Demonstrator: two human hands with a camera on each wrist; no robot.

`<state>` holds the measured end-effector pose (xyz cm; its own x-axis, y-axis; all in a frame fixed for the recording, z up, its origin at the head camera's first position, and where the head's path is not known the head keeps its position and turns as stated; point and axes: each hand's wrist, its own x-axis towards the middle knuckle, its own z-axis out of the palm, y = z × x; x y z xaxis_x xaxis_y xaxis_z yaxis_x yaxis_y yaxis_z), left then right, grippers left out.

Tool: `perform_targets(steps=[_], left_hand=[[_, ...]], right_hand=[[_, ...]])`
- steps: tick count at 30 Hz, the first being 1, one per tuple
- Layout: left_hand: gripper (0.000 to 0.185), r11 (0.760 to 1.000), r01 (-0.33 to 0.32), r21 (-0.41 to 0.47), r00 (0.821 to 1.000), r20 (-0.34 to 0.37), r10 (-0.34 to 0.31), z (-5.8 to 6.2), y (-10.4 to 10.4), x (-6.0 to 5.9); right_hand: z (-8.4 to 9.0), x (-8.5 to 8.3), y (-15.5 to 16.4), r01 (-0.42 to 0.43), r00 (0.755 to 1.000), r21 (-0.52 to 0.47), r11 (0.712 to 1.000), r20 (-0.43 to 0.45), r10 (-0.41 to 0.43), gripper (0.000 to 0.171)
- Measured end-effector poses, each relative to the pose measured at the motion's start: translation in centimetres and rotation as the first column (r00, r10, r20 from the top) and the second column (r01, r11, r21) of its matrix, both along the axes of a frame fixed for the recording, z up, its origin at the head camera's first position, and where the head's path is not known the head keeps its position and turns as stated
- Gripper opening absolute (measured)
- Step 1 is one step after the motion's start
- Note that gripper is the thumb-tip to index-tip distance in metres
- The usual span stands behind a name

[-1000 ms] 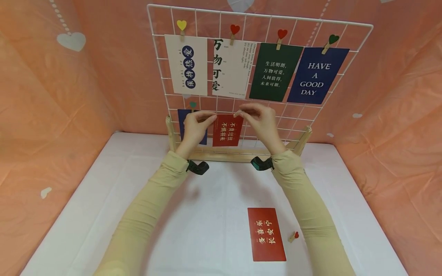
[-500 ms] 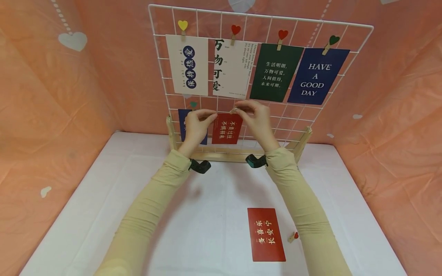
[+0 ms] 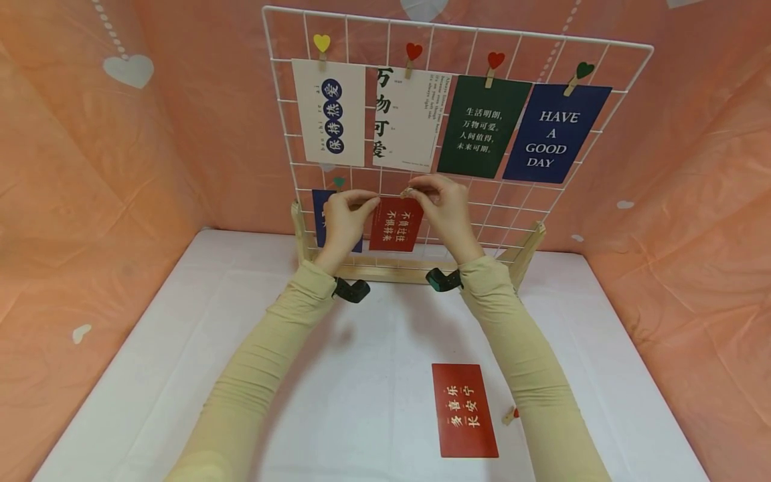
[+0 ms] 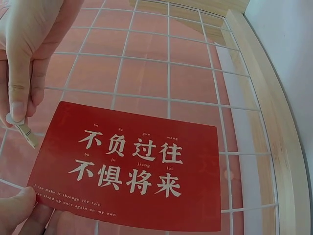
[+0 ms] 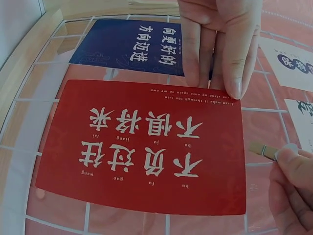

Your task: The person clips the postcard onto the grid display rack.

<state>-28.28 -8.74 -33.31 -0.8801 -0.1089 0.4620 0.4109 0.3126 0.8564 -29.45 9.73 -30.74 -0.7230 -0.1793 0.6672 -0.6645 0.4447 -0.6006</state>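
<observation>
A: Nearest, what lies on the white cloth-covered surface (image 3: 181, 375)?

B: A flat red rectangular paper card with pale characters (image 3: 465, 410), and just right of it a tiny wooden peg with a red heart (image 3: 512, 415).

A: And the card in hand?

B: A smaller matte red card printed with two rows of cream characters (image 3: 396, 223), smooth, with sharp corners. It lies flat against the thin white wire grid panel (image 3: 602, 100), in the lower row, just right of a dark blue card with white characters (image 5: 129, 46).

A: The left hand (image 3: 341, 219)?

B: Its grip is closed on the red card's upper left edge, fingertips (image 5: 234, 73) pressed on the front and thumb (image 4: 14, 208) at the corner.

A: The right hand (image 3: 442, 207)?

B: It pinches a small pale wooden clothes peg (image 5: 264, 149) between thumb and forefinger, at the card's top right corner, touching the edge.

A: Farther up?

B: Four glossy rectangular cards hang from heart-topped pegs: two cream ones, a dark green card (image 3: 482, 127) and a navy card reading HAVE A GOOD DAY (image 3: 554, 134). The panel stands in a pale wooden frame (image 3: 527, 244) before a crinkled pink backdrop with white hearts (image 3: 72, 167).
</observation>
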Motion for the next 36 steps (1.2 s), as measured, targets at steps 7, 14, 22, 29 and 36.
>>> perform_targets(steps=[7,14,22,29,36], left_hand=[[0.015,1.000,-0.018,0.003,1.000,0.004,0.018,0.0,0.1,0.0],[0.015,0.999,-0.045,0.004,0.999,0.010,0.045,-0.2,0.2,0.0],[0.016,0.998,-0.065,0.000,0.998,0.012,0.065,-0.2,0.4,0.1],[0.016,0.996,-0.088,-0.007,0.996,-0.001,0.088,-0.4,0.5,-0.1],[0.014,0.995,-0.104,0.003,0.994,-0.026,0.104,-0.5,0.7,-0.1]], right_hand=[[0.0,-0.1,-0.2,0.020,0.999,0.036,0.999,-0.050,-0.018,0.011],[0.1,0.1,-0.4,0.048,0.998,0.083,0.995,-0.055,-0.044,0.009],[0.2,0.0,-0.6,0.088,0.993,0.153,0.984,-0.090,-0.074,0.010],[0.4,-0.1,-1.0,0.090,0.993,0.184,0.979,-0.093,-0.074,0.009],[0.6,0.0,-1.3,0.089,0.993,0.208,0.974,-0.100,-0.070,0.008]])
